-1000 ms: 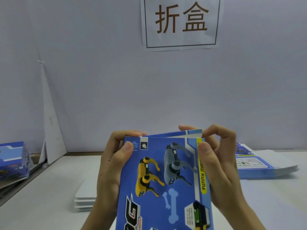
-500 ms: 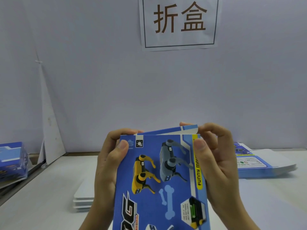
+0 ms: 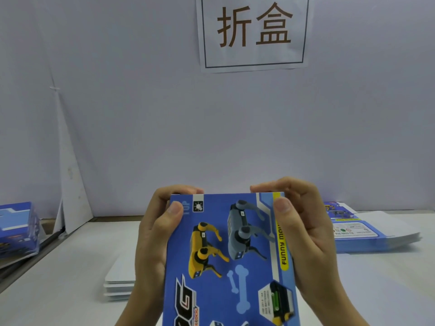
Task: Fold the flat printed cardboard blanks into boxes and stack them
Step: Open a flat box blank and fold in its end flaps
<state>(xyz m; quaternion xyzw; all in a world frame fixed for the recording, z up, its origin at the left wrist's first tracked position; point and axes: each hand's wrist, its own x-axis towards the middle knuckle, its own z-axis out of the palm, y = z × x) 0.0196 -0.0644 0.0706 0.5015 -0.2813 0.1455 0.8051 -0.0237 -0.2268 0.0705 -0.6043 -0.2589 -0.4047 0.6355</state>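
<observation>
You're mid-fold on this one: the box [image 3: 231,257] is up off the table [image 3: 70,278] in front of you, top flap looks nearly tucked, so I'd guess the far end is about closed. Left hand [image 3: 153,236] and right hand [image 3: 303,231] both pinch its upper corners, thumbs on the printed face. Its long axis runs away from you, top tilted toward the wall. Folded boxes [image 3: 18,229] sit far left, and the flat blanks [image 3: 362,234] on your right are still waiting.

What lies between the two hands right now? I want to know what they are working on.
In the head view, a blue printed box with toy robot dogs sits between the left hand and right hand, gripped at both sides.
</observation>
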